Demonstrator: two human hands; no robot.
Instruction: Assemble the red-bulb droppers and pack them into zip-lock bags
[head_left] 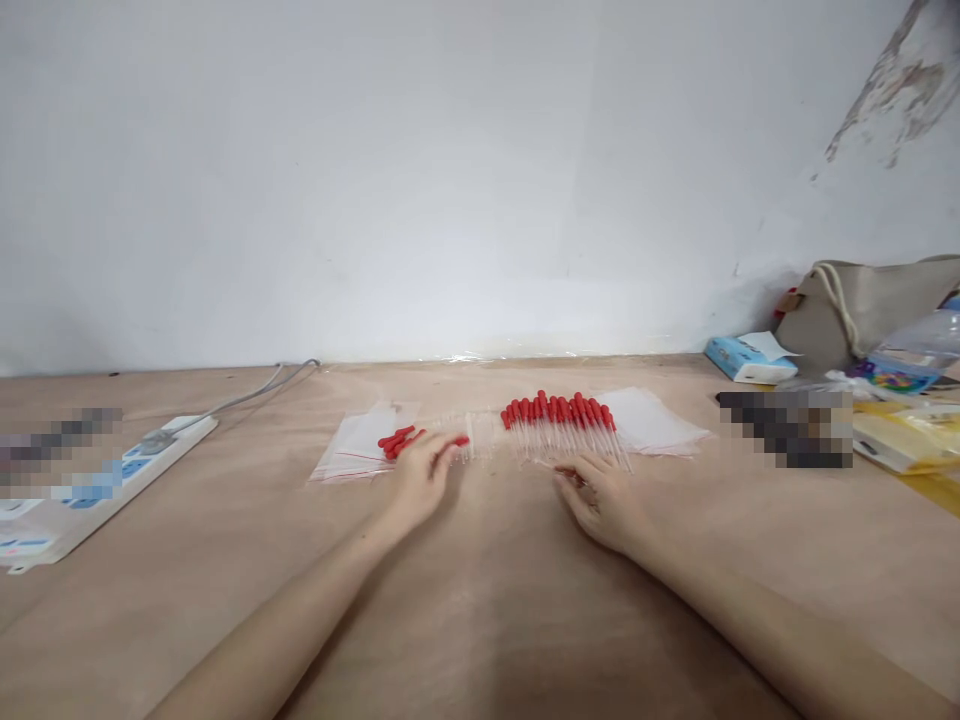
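Note:
On the tan table, a row of clear droppers with red bulbs (562,420) lies side by side at the middle. My right hand (600,495) rests just below their glass tips, fingers loosely curled and touching the nearest ones. My left hand (421,475) lies flat with fingers stretched out over a few loose red-bulbed droppers (399,440) beside a stack of clear zip bags (352,450). Another stack of clear bags (652,420) sits right of the row.
A white power strip (112,480) with its cable lies at the left. At the right stand a blue tissue pack (746,360), a beige drawstring bag (862,310), plastic-wrapped items and yellow packets (907,440). A white wall runs along the table's far edge.

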